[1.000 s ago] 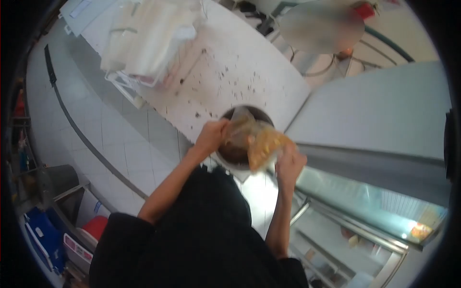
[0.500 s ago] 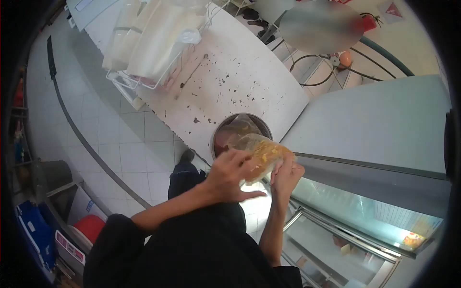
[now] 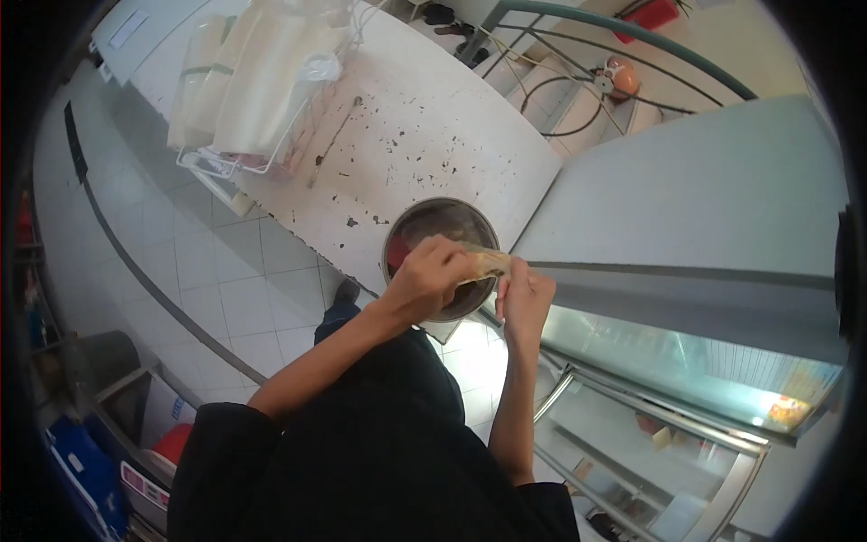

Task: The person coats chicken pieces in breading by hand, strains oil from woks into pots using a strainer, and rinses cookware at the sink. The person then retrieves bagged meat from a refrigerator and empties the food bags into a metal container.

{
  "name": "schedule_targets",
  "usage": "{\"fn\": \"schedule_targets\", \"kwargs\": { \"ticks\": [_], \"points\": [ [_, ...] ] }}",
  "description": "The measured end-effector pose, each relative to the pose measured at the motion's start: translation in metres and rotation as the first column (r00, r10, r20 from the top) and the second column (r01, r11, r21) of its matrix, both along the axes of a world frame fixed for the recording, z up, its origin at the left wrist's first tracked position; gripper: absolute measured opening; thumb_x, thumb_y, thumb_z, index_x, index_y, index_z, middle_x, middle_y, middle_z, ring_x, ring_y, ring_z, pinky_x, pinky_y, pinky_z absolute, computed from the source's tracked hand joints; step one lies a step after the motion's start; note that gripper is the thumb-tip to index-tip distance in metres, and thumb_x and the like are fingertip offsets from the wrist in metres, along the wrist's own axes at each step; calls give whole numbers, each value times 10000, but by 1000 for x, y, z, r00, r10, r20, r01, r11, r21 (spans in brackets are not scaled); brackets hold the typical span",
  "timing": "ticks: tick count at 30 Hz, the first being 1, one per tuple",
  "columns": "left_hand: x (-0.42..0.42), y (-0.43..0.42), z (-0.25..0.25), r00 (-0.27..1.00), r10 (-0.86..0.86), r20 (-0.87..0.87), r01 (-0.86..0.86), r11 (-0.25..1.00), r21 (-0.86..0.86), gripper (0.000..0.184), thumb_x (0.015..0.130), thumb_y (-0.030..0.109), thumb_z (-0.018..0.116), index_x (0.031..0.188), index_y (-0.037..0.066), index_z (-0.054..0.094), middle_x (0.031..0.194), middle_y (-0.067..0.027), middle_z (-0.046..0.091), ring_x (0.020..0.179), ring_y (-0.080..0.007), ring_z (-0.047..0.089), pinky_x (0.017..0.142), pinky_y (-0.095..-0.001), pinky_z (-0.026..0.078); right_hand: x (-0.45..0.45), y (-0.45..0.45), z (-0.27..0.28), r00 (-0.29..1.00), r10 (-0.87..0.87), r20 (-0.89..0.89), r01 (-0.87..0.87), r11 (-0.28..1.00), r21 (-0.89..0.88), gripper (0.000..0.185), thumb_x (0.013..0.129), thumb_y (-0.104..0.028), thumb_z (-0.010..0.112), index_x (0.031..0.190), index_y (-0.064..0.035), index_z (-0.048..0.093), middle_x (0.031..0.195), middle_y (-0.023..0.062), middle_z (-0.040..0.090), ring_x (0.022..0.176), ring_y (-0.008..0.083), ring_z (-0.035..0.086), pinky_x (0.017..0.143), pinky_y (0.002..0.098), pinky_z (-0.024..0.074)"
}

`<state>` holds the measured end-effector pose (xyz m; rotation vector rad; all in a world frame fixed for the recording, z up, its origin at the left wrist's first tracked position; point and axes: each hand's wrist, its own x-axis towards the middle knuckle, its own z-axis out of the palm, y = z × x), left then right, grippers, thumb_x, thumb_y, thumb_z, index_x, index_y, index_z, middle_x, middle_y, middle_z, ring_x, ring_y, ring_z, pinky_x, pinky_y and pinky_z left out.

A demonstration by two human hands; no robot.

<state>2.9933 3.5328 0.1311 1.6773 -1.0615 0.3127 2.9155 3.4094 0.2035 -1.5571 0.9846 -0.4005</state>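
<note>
Both hands are over a round metal pot [image 3: 396, 228] at the near corner of the white, chipped tabletop. Between them they hold a clear plastic bag [image 3: 488, 263] with yellow-orange contents. My left hand [image 3: 428, 278] has its fingers closed round the bag's left part. My right hand [image 3: 524, 294] pinches its right end. Inside the pot, something red and some clear plastic show past my left hand; the rest of the pot's contents is hidden by the hands and bag.
A white wire basket [image 3: 271, 165] with stacked plastic bags [image 3: 262, 86] stands at the table's far left. A thin stick [image 3: 335, 143] lies beside it. A grey-white cabinet [image 3: 686, 194] borders the table on the right, with a glass display case [image 3: 659, 361] below. Behind are railings and an orange-red round object [image 3: 622, 78].
My left hand has gone from the bag's top to its body, then closed on it. The bag now looks narrower between the hands. The camera view has shifted slightly.
</note>
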Motion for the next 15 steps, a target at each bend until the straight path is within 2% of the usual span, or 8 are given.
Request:
{"fn": "schedule_targets", "kwargs": {
  "ticks": [2,6,7,8,10,11,13,15],
  "points": [
    [7,-11,-2,1000,-13,-19,11,997,-78,82,791,15,624,773,12,545,777,-129,562,699,-288,552,620,-370,451,-5,-9,-8,981,181,-73,-186,980,-70,517,955,-200,474,487,12,535,387,45,436,297,109,402,322,256,283],
    [15,-24,1,949,-70,-307,30,991,-132,275,885,52,618,667,-16,466,603,-125,472,513,-251,451,479,-368,335,-6,-11,-18,974,212,-77,-218,972,-88,557,953,-230,496,444,-3,513,355,29,414,289,105,393,336,261,289],
    [16,-26,-3,935,-71,-346,26,991,-134,319,889,57,621,631,-17,449,566,-120,439,475,-222,396,458,-358,313,-10,-12,-16,964,234,-128,-254,951,-178,476,950,-253,531,546,-3,563,403,14,449,337,88,428,373,236,311],
    [18,-27,-5,921,-74,-382,23,991,-136,363,893,62,625,595,-18,432,528,-115,406,436,-193,340,437,-347,290,-11,-13,-19,968,220,-121,-239,955,-178,476,950,-253,531,546,-3,563,403,14,449,337,88,428,373,236,311],
    [17,-30,-3,893,-107,-437,32,984,-175,412,916,90,608,570,-16,410,492,-78,373,429,-151,302,422,-332,264,-10,-14,-29,999,-40,22,46,816,-577,335,957,-266,547,762,-2,614,629,41,566,549,101,517,526,236,396],
    [18,-31,-2,860,-123,-495,16,977,-214,463,940,119,590,546,-15,388,456,-41,340,423,-109,264,407,-317,238,-6,-19,-41,998,-53,31,61,814,-577,335,957,-266,547,762,-2,614,629,41,566,549,101,517,526,236,396],
    [23,-31,-1,792,-208,-574,86,969,-232,484,962,152,563,541,-10,388,454,-1,328,433,-84,270,405,-307,230,1,-28,-69,957,168,237,-25,862,-507,283,976,-284,523,912,-14,576,868,47,567,776,123,497,703,267,410],
    [31,-32,-3,708,-293,-643,164,953,-253,509,983,185,536,535,-5,388,452,38,316,444,-58,277,403,-296,223,3,-33,-73,956,186,228,-85,916,-391,285,989,-277,497,907,-11,563,899,47,546,808,132,468,740,279,397]
  ]
}}
